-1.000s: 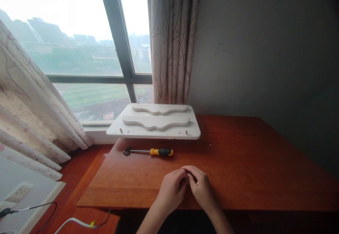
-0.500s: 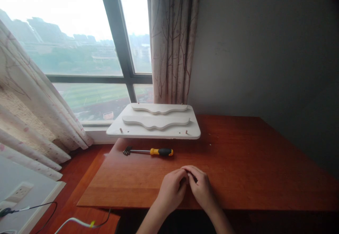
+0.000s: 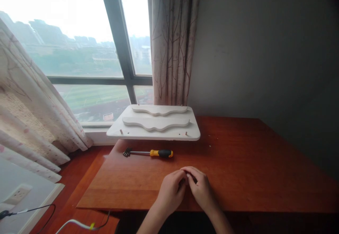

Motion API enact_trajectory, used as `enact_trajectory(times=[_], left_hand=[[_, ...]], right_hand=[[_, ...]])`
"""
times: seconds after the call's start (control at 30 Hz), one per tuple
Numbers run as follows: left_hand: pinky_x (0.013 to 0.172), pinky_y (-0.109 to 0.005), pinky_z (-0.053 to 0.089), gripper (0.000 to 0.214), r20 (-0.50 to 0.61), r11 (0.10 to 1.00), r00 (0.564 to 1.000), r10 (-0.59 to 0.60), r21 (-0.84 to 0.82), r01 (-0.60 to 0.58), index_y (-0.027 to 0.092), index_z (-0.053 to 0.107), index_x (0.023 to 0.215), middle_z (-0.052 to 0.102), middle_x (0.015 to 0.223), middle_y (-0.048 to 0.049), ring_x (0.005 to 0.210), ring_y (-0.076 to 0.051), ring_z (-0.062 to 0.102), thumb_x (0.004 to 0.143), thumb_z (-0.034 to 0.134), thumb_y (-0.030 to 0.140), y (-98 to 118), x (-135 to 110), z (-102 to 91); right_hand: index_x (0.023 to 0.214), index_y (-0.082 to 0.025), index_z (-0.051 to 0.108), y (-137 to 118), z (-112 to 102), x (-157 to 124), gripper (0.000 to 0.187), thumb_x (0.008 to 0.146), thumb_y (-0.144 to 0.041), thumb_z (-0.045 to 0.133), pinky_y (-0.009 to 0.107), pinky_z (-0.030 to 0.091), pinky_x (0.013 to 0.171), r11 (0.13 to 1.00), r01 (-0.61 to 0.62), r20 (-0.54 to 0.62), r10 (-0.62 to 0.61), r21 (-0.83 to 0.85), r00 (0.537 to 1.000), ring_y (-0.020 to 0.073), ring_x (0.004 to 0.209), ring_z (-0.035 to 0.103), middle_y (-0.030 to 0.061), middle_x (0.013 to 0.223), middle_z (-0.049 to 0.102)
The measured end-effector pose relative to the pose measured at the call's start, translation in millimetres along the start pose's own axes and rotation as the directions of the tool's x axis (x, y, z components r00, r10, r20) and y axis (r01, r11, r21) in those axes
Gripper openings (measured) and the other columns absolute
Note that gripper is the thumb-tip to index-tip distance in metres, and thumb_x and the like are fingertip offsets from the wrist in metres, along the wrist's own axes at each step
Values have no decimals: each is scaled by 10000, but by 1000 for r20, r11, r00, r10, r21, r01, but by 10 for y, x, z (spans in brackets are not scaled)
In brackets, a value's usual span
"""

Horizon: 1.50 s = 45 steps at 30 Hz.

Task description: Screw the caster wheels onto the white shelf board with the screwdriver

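My left hand [image 3: 172,188] and my right hand [image 3: 199,184] rest together above the front part of the wooden table [image 3: 251,170]. Their curled fingers meet at the tips, and nothing shows between them; the undersides are hidden. Beyond them lies a screwdriver [image 3: 161,153] with a yellow and black handle, its shaft pointing left. Several dark screws [image 3: 126,152] are bunched at its tip. Farther back is a white board [image 3: 159,135] with rounded corners and wooden dowels near its corners. Two white wavy-edged pieces [image 3: 156,122] lie across it.
A window [image 3: 87,60] and a patterned curtain [image 3: 172,43] stand behind the board, with a grey wall [image 3: 251,50] to the right. At lower left, cables [image 3: 76,222] hang near a wall socket [image 3: 19,193]. Small white specks dot the table right of the board.
The whole view has shifted very slightly. My hands stay joined in the same pose, and the board, screwdriver and screws have not moved.
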<state>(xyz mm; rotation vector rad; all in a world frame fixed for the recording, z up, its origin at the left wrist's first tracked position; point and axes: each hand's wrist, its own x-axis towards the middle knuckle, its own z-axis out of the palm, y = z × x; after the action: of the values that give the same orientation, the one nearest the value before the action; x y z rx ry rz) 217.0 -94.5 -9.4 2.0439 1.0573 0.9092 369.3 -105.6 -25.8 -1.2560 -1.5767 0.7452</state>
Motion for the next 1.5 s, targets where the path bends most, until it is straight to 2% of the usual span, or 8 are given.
enact_trajectory(times=[0.13, 0.3, 0.47, 0.6, 0.8, 1.07, 1.27, 1.5], left_hand=[[698, -266, 415, 194, -35, 990, 999, -2, 143, 7, 206, 546, 815, 645, 805, -35, 756, -189, 592, 774, 453, 41, -77, -26, -192], [745, -299, 439, 177, -181, 911, 983, -30, 400, 102, 215, 563, 836, 656, 873, -41, 830, -216, 615, 809, 455, 78, -386, -90, -837], [744, -316, 450, 145, -454, 800, 891, -27, 524, 291, 222, 601, 877, 665, 926, -35, 813, -217, 638, 904, 461, 196, -734, -151, -1509], [742, -337, 482, 188, -526, 701, 850, -33, 593, 395, 204, 640, 950, 674, 1058, -73, 827, -235, 661, 922, 470, 278, -947, -164, -1737], [866, -367, 537, 233, -449, 712, 894, 10, 631, 308, 189, 666, 996, 695, 1081, -110, 967, -264, 671, 902, 497, 319, -1148, -102, -1735], [910, -414, 550, 277, -387, 747, 922, 12, 617, 249, 188, 712, 976, 708, 1116, -121, 1013, -288, 679, 908, 462, 285, -1192, -160, -1708], [829, -341, 571, 239, -241, 831, 970, 41, 548, 100, 224, 729, 958, 710, 1060, -80, 929, -236, 693, 947, 518, 335, -941, -254, -1521], [779, -279, 576, 124, -129, 897, 986, 105, 441, -38, 235, 730, 951, 692, 1011, -74, 882, -202, 696, 894, 620, 230, -505, -361, -986]], right_hand=[[1056, -209, 766, -46, -37, 51, 283, 971, -248, 499, 350, 574, 880, 999, -32, 53, 30, 40, 998, 238, 989, 720, 103, 1079, 762], [1053, -211, 748, -158, 13, 278, 259, 964, -224, 505, 366, 554, 937, 991, 104, 82, -97, -83, 992, 229, 1026, 700, 92, 1088, 753], [1068, -212, 738, -304, 277, 696, 228, 916, -161, 576, 373, 514, 992, 923, 237, 180, -188, -303, 965, 220, 1064, 657, 74, 1150, 733], [1076, -214, 734, -370, 554, 923, 213, 884, -185, 647, 437, 475, 1008, 892, 217, 191, -150, -398, 970, 272, 1141, 592, 88, 1209, 703], [1187, -208, 700, -368, 758, 985, 309, 878, -207, 681, 404, 473, 969, 855, 234, 282, -109, -462, 953, 277, 1131, 585, 89, 1225, 689], [1191, -256, 706, -328, 646, 919, 328, 901, -124, 625, 351, 483, 942, 841, 266, 349, -99, -472, 932, 238, 1040, 630, 59, 1136, 723], [1186, -262, 712, -250, 172, 648, 381, 877, -66, 609, 358, 497, 965, 876, 243, 347, -94, -417, 933, 230, 1054, 642, 43, 1143, 730], [1145, -285, 742, -62, -570, 240, 388, 859, -74, 586, 414, 508, 1013, 960, 125, 347, -31, -252, 937, 240, 1091, 651, 40, 1147, 734]])
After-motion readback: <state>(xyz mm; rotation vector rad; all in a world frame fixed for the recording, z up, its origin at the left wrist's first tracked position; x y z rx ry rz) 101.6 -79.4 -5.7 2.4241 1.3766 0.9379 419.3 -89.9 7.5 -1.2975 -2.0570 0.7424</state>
